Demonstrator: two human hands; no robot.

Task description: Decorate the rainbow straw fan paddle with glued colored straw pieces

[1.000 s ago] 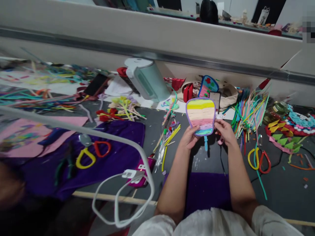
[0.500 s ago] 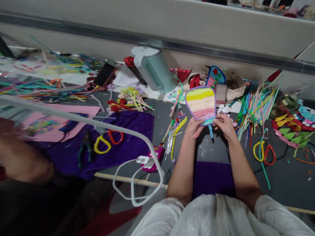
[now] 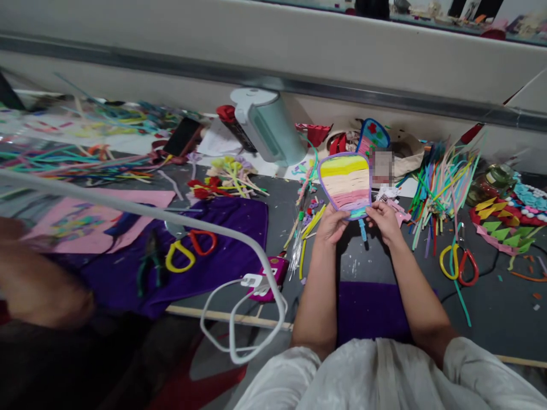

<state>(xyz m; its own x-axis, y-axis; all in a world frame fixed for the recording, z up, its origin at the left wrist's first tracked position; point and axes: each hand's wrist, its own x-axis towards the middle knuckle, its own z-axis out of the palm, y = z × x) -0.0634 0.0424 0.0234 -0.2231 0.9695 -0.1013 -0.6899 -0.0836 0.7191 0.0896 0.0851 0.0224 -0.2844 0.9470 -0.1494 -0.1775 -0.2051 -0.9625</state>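
Low in the middle of the frame a purple cloth (image 3: 367, 310) lies on the dark counter (image 3: 491, 319), between the person's forearms. Just above it the left hand (image 3: 335, 223) and right hand (image 3: 384, 219) each pinch the lower edge of a fan-shaped piece (image 3: 346, 183), fingers closed on it, holding it upright above the counter at centre frame. Its face is covered with coloured bands from yellow down to blue-green, a purple border runs all round, and a short blue stem (image 3: 363, 229) hangs below; no bare patch shows. To the right lie scissors (image 3: 459, 265) and a heap of coloured strips (image 3: 440, 188). Further back, at right, stands a glass jar (image 3: 487, 185) whose contents I cannot tell, and in the upper middle a beige bag (image 3: 405, 156) slumps open beside a mint-green canister (image 3: 269, 131) on its side.
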